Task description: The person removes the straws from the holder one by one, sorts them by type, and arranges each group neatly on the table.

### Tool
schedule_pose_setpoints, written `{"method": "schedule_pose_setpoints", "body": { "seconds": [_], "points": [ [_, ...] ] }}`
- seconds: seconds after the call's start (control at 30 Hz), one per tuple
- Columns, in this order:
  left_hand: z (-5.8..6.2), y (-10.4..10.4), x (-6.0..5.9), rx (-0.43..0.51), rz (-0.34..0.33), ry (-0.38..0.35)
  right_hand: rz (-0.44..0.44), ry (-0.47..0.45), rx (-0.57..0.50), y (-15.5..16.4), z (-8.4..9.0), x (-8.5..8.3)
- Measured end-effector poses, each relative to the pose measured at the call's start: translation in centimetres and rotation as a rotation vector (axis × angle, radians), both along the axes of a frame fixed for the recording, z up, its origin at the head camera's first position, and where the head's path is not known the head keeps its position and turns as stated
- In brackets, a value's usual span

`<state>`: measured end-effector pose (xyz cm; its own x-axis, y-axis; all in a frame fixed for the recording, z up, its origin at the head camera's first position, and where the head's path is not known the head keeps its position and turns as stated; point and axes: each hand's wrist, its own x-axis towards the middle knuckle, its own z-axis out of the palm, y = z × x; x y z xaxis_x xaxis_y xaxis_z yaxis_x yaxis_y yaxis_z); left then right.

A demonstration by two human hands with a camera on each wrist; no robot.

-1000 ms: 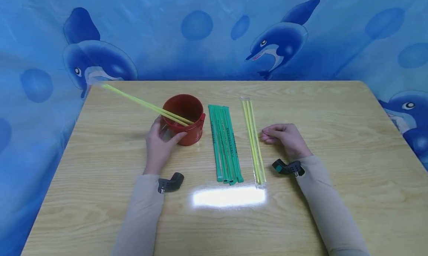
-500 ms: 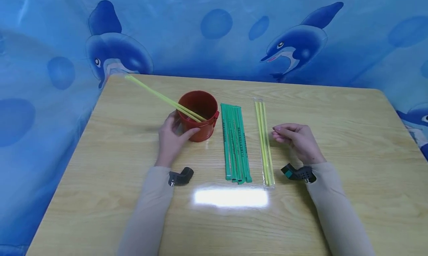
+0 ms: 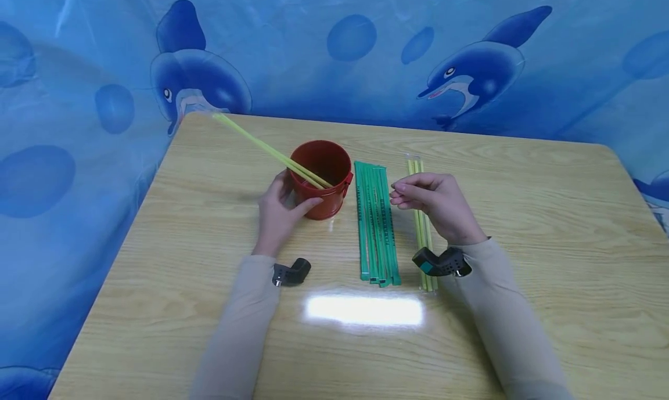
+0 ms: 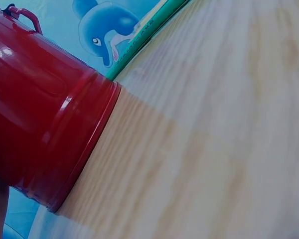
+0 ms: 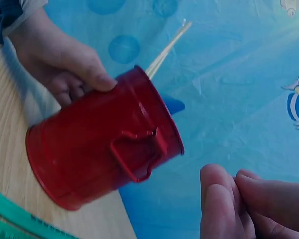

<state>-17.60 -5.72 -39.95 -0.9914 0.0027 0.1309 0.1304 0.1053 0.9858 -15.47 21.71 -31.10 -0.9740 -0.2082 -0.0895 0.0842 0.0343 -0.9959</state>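
Observation:
My left hand grips the side of a red metal bucket, thumb in front and fingers behind. The bucket stands on the wooden table. Out of it leans a pair of long yellow sticks, like wrapped chopsticks, tilted to the back left. My right hand hovers between the bucket's right and the flat sticks, fingers curled and thumb meeting the fingertips. In the right wrist view nothing shows between the thumb and fingers. Green printed packets lie just left of its fingertips.
More yellow sticks in clear sleeves lie partly hidden beneath my right hand and wrist. A blue dolphin-print backdrop rises behind the wooden table. A bright light reflection falls near the table's front.
My right hand has moved left from beside the flat yellow sticks to over them, near the green packets. The left hand keeps its grip on the bucket. The head view has shifted.

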Motion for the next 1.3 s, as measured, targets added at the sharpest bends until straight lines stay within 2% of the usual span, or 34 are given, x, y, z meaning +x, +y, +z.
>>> {"method": "schedule_pose_setpoints", "body": {
  "seconds": [0.27,0.47,0.67,0.93,1.1,1.3],
  "points": [
    [0.0,0.1,-0.1,0.019,0.001,0.022,0.004,0.075,0.036,-2.2,1.0,-0.8],
    [0.0,0.1,-0.1,0.015,0.008,0.029,0.014,0.127,0.129,-4.2,2.0,-1.4],
    [0.1,0.1,-0.1,0.002,0.003,0.023,0.071,0.189,0.172,-6.7,3.0,-2.1],
    [-0.1,0.1,-0.3,0.010,-0.010,0.026,0.114,0.212,0.211,-9.2,3.8,-2.6],
    [-0.1,0.1,-0.3,0.026,-0.017,0.034,0.120,0.208,0.223,-10.4,4.0,-3.6],
    [-0.1,0.0,-0.2,0.011,-0.018,0.034,0.133,0.231,0.349,-11.8,3.8,-4.8]
  ]
}}
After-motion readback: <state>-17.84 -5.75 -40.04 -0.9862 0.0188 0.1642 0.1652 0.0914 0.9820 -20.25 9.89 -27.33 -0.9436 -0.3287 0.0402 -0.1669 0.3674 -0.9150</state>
